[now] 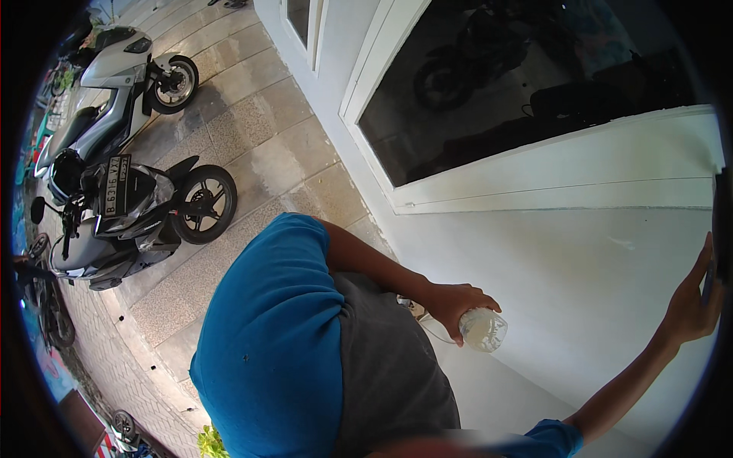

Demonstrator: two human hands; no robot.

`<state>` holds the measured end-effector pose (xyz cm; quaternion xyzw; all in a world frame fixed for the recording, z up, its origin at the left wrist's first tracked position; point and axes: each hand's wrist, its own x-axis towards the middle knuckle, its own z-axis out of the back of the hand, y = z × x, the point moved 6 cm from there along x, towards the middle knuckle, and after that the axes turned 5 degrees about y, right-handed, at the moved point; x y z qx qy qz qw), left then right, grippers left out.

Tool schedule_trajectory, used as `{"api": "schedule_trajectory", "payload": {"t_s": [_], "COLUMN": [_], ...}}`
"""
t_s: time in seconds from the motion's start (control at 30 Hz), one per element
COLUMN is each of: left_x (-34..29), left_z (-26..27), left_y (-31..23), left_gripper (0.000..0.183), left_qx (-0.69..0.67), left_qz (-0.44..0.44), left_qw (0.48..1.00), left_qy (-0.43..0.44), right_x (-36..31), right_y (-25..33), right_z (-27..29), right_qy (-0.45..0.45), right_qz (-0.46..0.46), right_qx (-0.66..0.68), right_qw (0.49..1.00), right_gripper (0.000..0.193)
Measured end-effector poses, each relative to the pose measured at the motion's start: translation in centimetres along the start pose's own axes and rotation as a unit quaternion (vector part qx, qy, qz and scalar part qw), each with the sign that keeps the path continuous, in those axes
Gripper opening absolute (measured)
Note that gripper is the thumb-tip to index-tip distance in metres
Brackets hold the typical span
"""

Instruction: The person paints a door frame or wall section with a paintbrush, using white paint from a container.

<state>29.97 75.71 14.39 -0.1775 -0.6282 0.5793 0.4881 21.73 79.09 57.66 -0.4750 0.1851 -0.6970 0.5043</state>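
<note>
My left hand point(458, 304) is closed around a clear container point(484, 330) with something whitish in it. It is held in front of my body, a little out from the white wall point(527, 267). Part of the container is covered by my fingers, so whether it is a bottle or a cup I cannot tell. At the far right, my right hand point(693, 301) is raised beside the wall, fingers closed around a narrow dark thing point(721, 221). The picture's rim cuts that thing off, and its kind does not show.
A white-framed dark window point(519, 91) is set in the wall ahead, reflecting a motorbike. To my left, a black motorbike point(137, 206) and a silver scooter point(107, 91) stand on the tiled pavement point(259, 153). A green plant point(210, 441) shows at the lower edge.
</note>
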Motion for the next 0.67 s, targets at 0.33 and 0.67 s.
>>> {"api": "schedule_trajectory", "payload": {"t_s": [0.33,0.67], "left_x": [-0.5,-0.9], "left_z": [1.0,2.1], "left_y": [0.0,-1.1], "left_gripper": [0.111,0.106], "left_qx": [0.026,0.029], "left_qz": [0.019,0.01], "left_qw": [0.999,0.999], "left_qy": [-0.024,-0.031], "right_x": [-2.1,-1.5], "right_y": [6.3,-0.1], "right_z": [-5.6,-2.8], "right_qy": [0.137,0.151], "right_qz": [-0.033,-0.269], "right_qx": [0.013,0.129], "right_qw": [0.99,0.943], "right_gripper": [0.017,0.015]}}
